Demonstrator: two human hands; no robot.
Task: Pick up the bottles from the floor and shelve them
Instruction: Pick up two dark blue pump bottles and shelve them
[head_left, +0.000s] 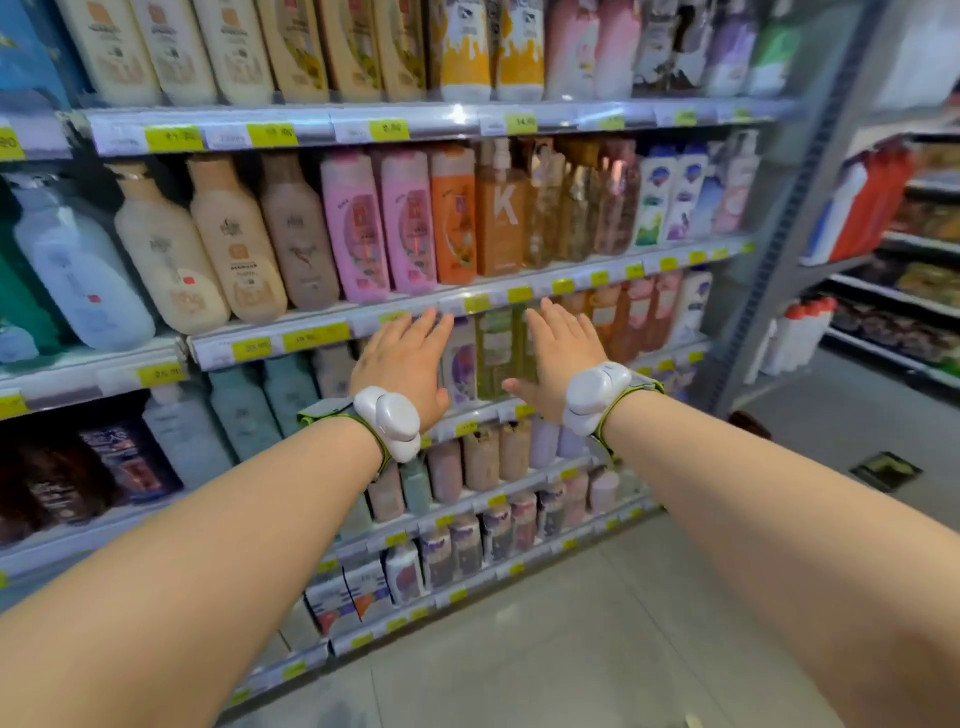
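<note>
head view, close, facing shelves (332, 343)

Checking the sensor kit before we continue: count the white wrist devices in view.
2. One white rounded plastic wrist device sits behind the left hand; the other white wrist device sits behind the right hand. Both hands are open before the shelf, holding nothing.

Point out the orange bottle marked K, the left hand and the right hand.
orange bottle marked K (501, 218): head view, front label.
left hand (405, 358): head view, back of hand.
right hand (558, 353): head view, back of hand.
</note>
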